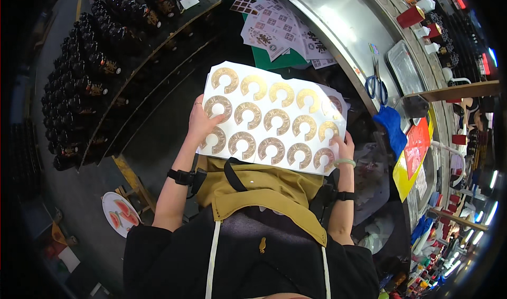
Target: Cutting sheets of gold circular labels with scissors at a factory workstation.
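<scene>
A white sheet of gold ring-shaped stickers (pixel 262 136) lies across my lap, tilted with its right side lower. Each sticker is a broad open ring, set out in rows. My left hand (pixel 202 120) grips the sheet's left edge, thumb on top and fingers behind. At the right edge my right hand (pixel 344 147) holds it the same way, with a pale green bangle on the wrist. Bright light washes out the stickers near the upper right corner. The backs of the fingers are hidden beneath the sheet.
Many dark bottles (pixel 87 82) crowd the rack at left. Printed sheets (pixel 272 32) lie ahead on a green surface. On the metal bench at right are blue-handled scissors (pixel 376 88), a metal tray (pixel 407 64) and a blue cloth (pixel 392 130). A round watermelon-patterned stool (pixel 107 206) stands lower left.
</scene>
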`<state>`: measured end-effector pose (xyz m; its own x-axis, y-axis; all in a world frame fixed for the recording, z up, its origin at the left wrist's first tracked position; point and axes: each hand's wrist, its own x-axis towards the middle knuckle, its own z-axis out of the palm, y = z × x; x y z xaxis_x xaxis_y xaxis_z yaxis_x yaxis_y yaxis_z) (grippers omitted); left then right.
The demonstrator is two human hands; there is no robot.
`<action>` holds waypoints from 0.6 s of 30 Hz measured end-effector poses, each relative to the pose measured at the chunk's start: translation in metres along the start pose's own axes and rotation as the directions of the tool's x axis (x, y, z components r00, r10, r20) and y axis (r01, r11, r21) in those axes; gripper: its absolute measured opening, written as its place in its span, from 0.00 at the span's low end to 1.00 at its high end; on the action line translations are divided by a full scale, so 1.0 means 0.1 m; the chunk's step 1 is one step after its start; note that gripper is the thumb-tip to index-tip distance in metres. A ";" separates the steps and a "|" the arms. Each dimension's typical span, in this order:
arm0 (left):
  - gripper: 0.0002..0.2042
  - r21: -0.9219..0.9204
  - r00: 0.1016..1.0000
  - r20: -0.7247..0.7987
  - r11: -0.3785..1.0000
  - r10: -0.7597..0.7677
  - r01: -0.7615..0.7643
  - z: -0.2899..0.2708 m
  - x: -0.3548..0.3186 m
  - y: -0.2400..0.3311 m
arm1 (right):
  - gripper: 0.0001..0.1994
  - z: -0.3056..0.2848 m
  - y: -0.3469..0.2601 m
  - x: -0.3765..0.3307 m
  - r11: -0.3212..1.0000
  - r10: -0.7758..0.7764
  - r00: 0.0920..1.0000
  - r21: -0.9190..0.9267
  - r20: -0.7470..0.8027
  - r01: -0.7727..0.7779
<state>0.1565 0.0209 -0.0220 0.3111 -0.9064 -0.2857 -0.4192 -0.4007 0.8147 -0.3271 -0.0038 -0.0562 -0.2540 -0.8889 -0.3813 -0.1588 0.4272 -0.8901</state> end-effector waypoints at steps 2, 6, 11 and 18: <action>0.38 0.131 0.984 -0.058 0.978 0.168 -0.159 -0.01 0.02 -0.08 | 0.31 -0.03 0.03 0.07 0.986 -0.031 0.995 -0.166 -0.091 0.016; 0.30 -0.027 0.987 -0.157 0.999 0.021 -0.026 -0.06 0.06 -0.25 | 0.37 -0.03 0.02 0.15 0.975 0.179 0.983 -0.138 0.031 -0.174; 0.24 -0.252 0.984 0.116 0.955 -0.133 0.159 -0.27 0.08 -0.33 | 0.26 0.01 -0.22 0.14 0.866 0.411 0.835 0.129 0.367 -0.483; 0.26 -0.609 0.944 0.295 0.790 0.146 0.068 -0.57 0.08 -0.19 | 0.18 0.29 -1.00 0.15 0.963 0.082 0.765 0.147 0.639 -0.226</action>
<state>0.2157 0.0287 -0.0107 -0.0190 -0.9540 -0.2993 0.2092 -0.2965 0.9318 -0.2876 -0.0646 0.0196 0.4023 -0.7505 -0.5243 0.0451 0.5882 -0.8074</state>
